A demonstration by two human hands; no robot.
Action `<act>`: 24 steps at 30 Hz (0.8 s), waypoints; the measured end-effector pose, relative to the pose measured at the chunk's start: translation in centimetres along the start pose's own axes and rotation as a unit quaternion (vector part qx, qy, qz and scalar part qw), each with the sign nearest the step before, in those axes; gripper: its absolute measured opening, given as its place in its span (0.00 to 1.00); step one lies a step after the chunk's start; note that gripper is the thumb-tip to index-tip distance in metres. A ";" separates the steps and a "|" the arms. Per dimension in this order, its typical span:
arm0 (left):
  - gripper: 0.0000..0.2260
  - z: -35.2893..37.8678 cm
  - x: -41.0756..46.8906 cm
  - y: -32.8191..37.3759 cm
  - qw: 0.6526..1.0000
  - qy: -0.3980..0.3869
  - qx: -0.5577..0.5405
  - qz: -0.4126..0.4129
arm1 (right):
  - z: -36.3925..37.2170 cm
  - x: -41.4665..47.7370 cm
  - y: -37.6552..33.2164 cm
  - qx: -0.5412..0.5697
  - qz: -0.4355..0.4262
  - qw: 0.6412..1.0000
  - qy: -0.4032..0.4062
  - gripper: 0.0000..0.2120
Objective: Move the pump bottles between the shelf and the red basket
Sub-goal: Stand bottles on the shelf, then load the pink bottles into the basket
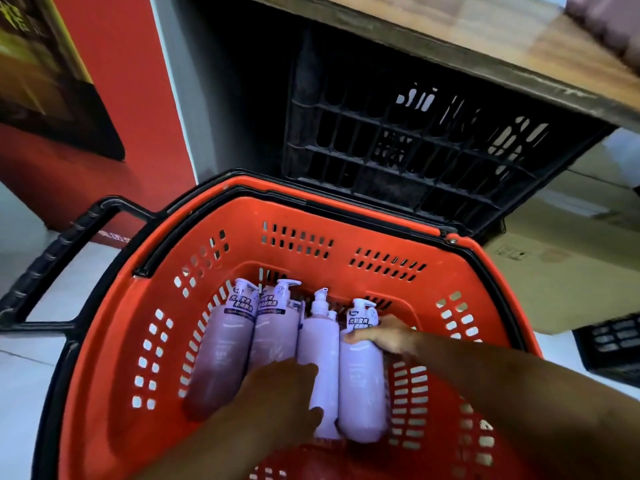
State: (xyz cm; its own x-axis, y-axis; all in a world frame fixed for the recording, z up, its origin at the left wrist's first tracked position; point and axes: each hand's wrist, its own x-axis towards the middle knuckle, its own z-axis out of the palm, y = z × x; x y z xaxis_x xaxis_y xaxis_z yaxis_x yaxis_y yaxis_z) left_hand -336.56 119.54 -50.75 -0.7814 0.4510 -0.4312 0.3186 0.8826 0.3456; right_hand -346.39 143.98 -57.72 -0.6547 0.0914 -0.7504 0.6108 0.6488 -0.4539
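Several lilac pump bottles lie side by side in the red basket, pump heads pointing away from me. My right hand grips the rightmost bottle just below its labelled neck. My left hand reaches in from below and holds the third bottle around its lower body, thumb on one side and fingers on the other. The two left bottles lie untouched. The wooden shelf runs above and behind the basket.
A black plastic crate stands under the shelf right behind the basket. The basket's black handle sticks out to the left. Cardboard boxes and another dark crate sit at the right. A red wall panel is at the left.
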 end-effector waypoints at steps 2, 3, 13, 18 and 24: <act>0.20 -0.2 -0.1 0.2 1.000 -0.007 0.000 -0.012 | 0.3 0.2 0.1 -0.015 -0.009 1.000 -0.001 0.20; 0.20 -0.6 -0.1 0.2 1.000 -0.016 0.007 -0.018 | 0.4 0.2 0.3 -0.036 -0.017 0.999 0.010 0.21; 0.32 -1.8 -0.5 1.4 0.993 0.119 0.013 -0.015 | -3.1 -5.6 -6.4 -0.406 -0.079 0.909 0.053 0.29; 0.25 -8.5 -0.6 1.3 0.954 0.208 -0.214 -0.003 | -9.0 -17.4 -15.8 -0.282 -0.194 0.937 -0.063 0.26; 0.11 -20.2 -0.3 2.9 0.890 0.433 -0.129 0.064 | -20.6 -26.8 -24.5 -0.018 -0.407 0.910 0.077 0.17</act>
State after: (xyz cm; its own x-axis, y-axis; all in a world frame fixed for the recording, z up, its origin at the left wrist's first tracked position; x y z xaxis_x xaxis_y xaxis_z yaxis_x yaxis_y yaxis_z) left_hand -346.28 119.24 -32.77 -0.9033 0.1757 0.3915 0.3888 0.7213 0.5733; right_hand -353.02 141.17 -16.61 -0.9403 -0.3267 -0.0951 -0.1173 0.5737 -0.8107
